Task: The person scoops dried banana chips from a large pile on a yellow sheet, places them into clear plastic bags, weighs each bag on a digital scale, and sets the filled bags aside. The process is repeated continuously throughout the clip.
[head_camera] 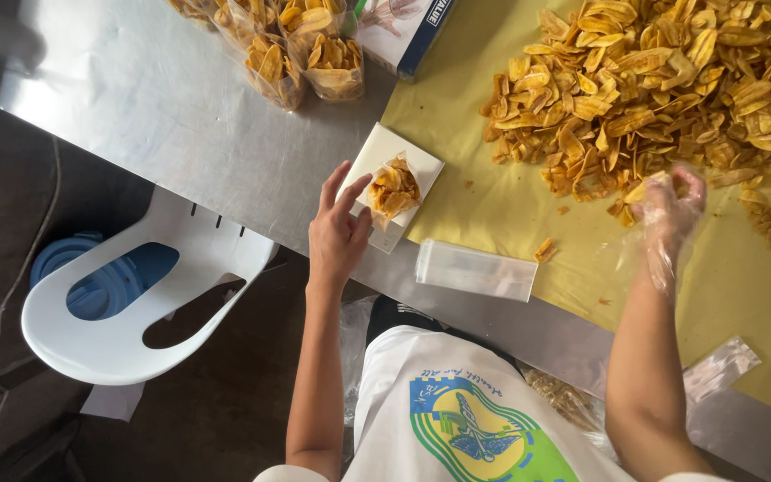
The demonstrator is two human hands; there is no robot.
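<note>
Resting on the near-left edge of a small white scale (385, 153), the left hand (336, 234) is bare and loose, its fingers stretched out and grasping nothing; the fingertips only touch the platform beside a little clear bag of chips (393, 187) that stands on the scale with its mouth open upward. The bag lies just to the right of this hand and a little farther away, so the left hand is clearly the nearer one to it. The right hand (668, 203), covered by a thin transparent glove, is well apart on the right side, at the near edge of the big pile of banana chips (662, 80); its fingers are bent together around a few chips, and it seems to pinch them, though the blur does not let me tell how many. From this hand the bag on the scale lies to the left, across a stretch of yellow paper (742, 286) that covers the right part of the steel table (171, 107). Between the two hands, near the table's front edge, an empty clear bag (476, 269) lies flat with its long axis running left to right. One loose chip (543, 249) lies just beside its right end. At the far side of the table, several filled bags (301, 49) stand close together, next to a white and blue box (403, 31). Left of the person, below the table, stands a white plastic chair (127, 312) with a blue lid (91, 281) seen under it.
</note>
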